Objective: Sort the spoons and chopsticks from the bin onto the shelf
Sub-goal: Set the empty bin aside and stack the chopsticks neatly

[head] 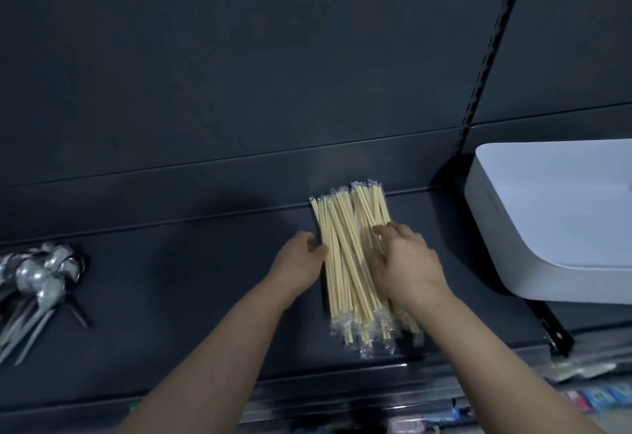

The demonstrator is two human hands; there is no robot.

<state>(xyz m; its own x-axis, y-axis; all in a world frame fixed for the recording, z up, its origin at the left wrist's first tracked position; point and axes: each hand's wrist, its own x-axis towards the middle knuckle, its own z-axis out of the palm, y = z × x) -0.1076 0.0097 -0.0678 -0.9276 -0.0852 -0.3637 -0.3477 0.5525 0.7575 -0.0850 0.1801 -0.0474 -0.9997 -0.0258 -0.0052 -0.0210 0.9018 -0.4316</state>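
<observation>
Squaring up chopsticks [345, 255] on shelf [205, 279], mid-shelf, spoons [37, 283] far left, bin [554, 214] right. Left hand [301, 259]: fingertips against pile's left edge, nothing held. Right hand [407, 262]: palm down on pile, fingers bent over sticks; pressing or gripping, cannot tell. Visible part of bin shows nothing inside, so likely final tidy. Next: nudge crossed sticks parallel, light pushes, wrappers probably slippery, then release.

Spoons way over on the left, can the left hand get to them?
Probably yes. The spoons lie on the same shelf as the left hand, which is touching the chopsticks, and only bare shelf shows between them. It would have to reach sideways.
</observation>
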